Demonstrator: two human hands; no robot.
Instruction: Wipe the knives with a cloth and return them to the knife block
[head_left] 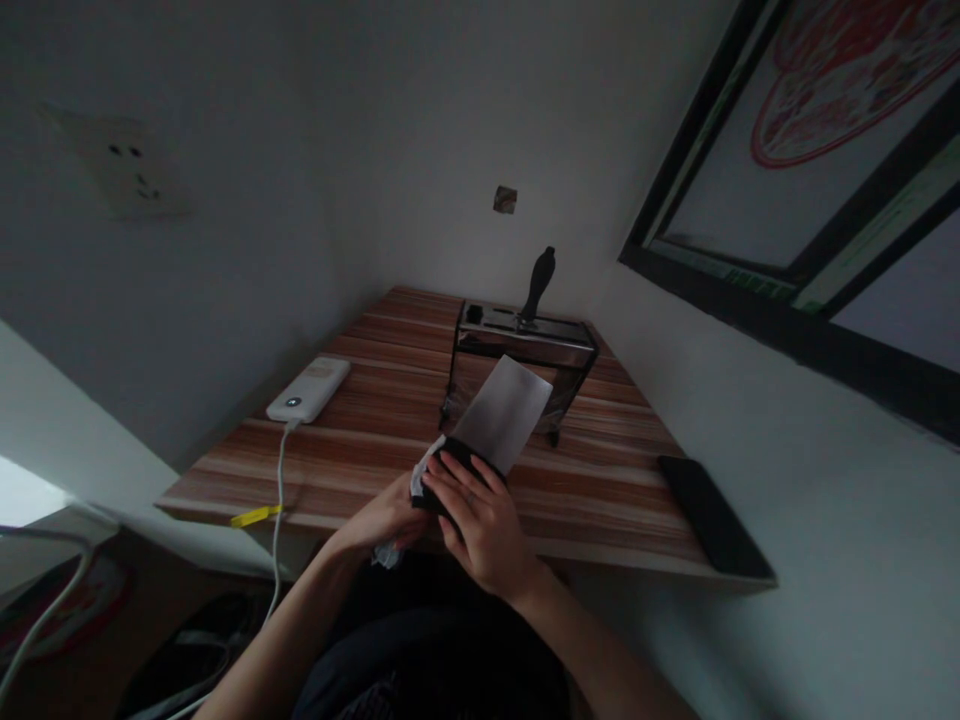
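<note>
A cleaver with a broad, pale grey blade [506,412] is held over the front of the table, slanting up toward a knife rack. A black cloth-like piece [459,452] wraps the lower end of the blade. My right hand [484,525] presses on this piece from above, fingers close together. Curled below it, my left hand [394,515] grips the near end, where the handle is hidden. White crumpled tissue [386,553] pokes out by the left hand. Behind the blade stands the metal-framed knife rack [517,340], with a black-handled knife [538,285] upright in it.
The wood-striped table [375,400] sits in a wall corner. A white power bank [309,390] with a white cable [280,470] and a yellow tag [255,517] lies left. A black phone [716,515] rests on the right edge. A framed picture [847,150] hangs upper right.
</note>
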